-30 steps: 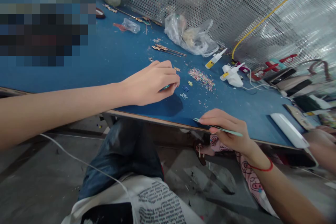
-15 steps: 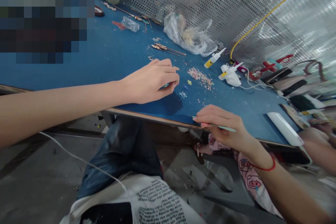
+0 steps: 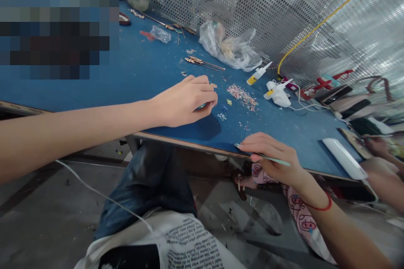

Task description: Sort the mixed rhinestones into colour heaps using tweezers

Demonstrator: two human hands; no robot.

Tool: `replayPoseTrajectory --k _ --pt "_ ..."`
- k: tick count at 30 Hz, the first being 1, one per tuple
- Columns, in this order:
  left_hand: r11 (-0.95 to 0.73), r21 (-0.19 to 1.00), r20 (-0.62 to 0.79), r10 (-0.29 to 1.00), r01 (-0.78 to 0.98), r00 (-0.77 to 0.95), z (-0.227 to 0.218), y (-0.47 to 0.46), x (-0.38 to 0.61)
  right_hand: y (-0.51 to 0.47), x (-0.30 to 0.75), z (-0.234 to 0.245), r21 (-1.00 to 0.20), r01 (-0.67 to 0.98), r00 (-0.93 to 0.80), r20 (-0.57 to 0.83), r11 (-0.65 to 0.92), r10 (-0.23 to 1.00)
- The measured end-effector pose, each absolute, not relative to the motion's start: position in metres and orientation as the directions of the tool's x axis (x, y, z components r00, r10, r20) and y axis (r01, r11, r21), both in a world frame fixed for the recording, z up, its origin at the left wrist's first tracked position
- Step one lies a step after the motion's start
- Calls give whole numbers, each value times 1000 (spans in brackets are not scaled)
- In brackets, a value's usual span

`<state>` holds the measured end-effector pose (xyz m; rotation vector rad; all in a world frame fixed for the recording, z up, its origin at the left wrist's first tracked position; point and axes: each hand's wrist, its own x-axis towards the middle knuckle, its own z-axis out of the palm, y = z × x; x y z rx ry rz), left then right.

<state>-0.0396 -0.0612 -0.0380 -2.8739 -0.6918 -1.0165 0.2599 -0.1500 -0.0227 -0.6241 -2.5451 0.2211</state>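
Observation:
My left hand (image 3: 184, 103) rests on the blue work table (image 3: 139, 80), its fingers pinched on a small teal beaded piece (image 3: 201, 106). Small loose beads (image 3: 222, 116) lie just beyond the fingertips. My right hand (image 3: 271, 155) is at the table's front edge. It grips a thin pale green stick (image 3: 277, 160), whose pointed tip reaches the blue surface near the edge. A red string bracelet (image 3: 322, 207) circles my right wrist. A heap of mixed pink and silver beads (image 3: 243, 97) lies between my hands, farther back.
Gold hairpins (image 3: 205, 64), a plastic bag (image 3: 229, 49), white glue bottles (image 3: 258, 74) and a white glue gun (image 3: 277, 93) lie on the table. Perforated metal mesh (image 3: 252, 0) stands behind it. A white power strip (image 3: 344, 159) sits at right, near a co-worker's hand (image 3: 377, 147).
My right hand turned slightly and shifted along the table edge, changing the stick's angle. My left hand stayed pinched in place. A co-worker's hand at right moved farther back.

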Motion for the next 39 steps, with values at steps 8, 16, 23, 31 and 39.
replayPoseTrajectory --k 8,16,23,31,39 --pt "-905 117 606 392 410 692 -38 -61 -39 -150 258 -24 -267 404 -759 436 875 483" --pt "-908 123 615 387 401 687 -39 -60 -38 -145 257 -19 -265 391 -793 390 881 469" --pt "-911 119 621 379 396 686 -40 -59 -39 -140 241 5 -261 415 -851 226 871 474" --pt "-904 103 627 382 414 679 -40 -60 -37 -131 229 19 -286 437 -875 82 853 476" --pt "-905 107 624 383 411 681 -40 -59 -36 -147 232 -3 -54 396 -872 290 916 394"
